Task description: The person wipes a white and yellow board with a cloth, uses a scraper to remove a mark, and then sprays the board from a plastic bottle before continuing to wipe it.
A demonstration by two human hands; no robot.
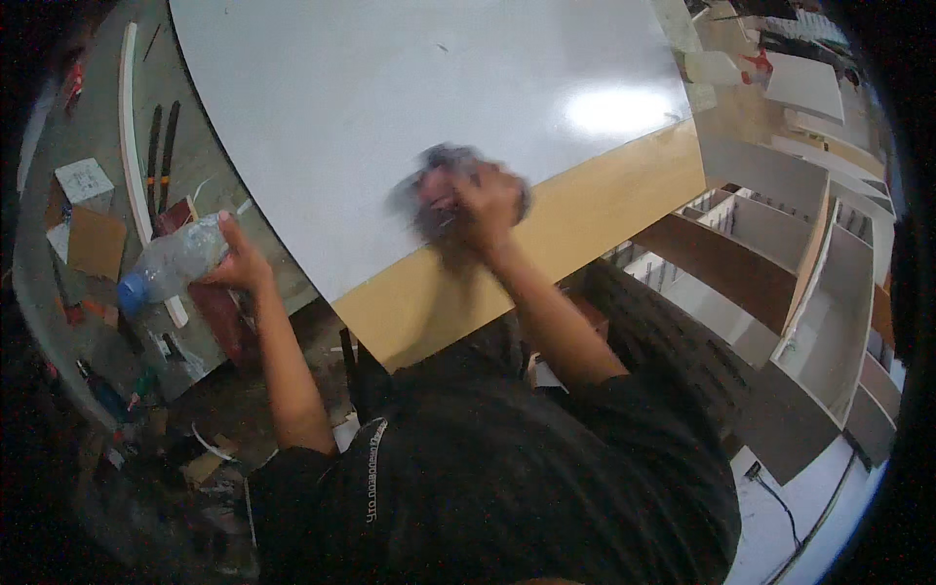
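My left hand (237,261) is wrapped round a clear plastic bottle (180,255) with a blue cap, tipped so the cap points left and down, beyond the left edge of the panel. A large glossy white panel (370,107) with a tan wood-coloured strip (585,205) along its near side lies in front of me. Over the seam between white and tan, my right hand (483,200) presses a bunched dark cloth (439,180). Hand and cloth are blurred by motion, and the fingers are partly hidden in the cloth.
On the left, a grey surface (200,127) bears a long white strip (130,117), dark long-handled rods (166,146), a white block (84,181) and a cardboard piece (97,244). At right stand open drawer boxes (819,322); a spray bottle (717,68) lies past the panel's far right corner.
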